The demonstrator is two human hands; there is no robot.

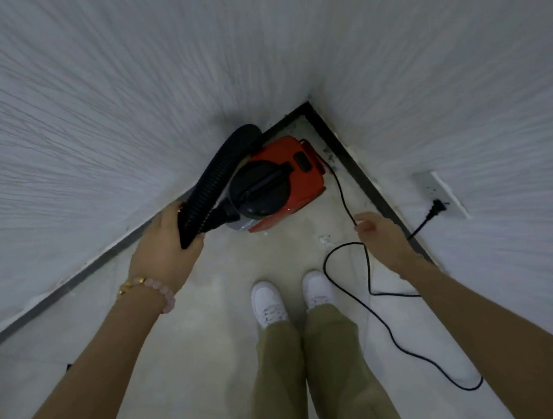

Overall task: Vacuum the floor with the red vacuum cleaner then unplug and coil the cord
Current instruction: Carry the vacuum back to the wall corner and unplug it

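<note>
The left hand (164, 246) has its grip closed around the black ribbed hose (209, 187), which arcs from that grip up against the wall and back down into the front of the red vacuum cleaner (286, 182) standing in the floor corner just beyond. The right hand (382, 237) pinches the black cord (343, 195) between its fingertips. From this grip the cord runs up to the cleaner's rear and trails in loose loops over the floor (190, 372) below; its plug (437, 209) lies free just right of the grip, near the wall socket (442, 193).

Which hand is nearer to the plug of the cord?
The right hand. It holds the black cord just left of the plug, which is by the wall socket. The left hand is far to the left, gripping the black hose.
</note>
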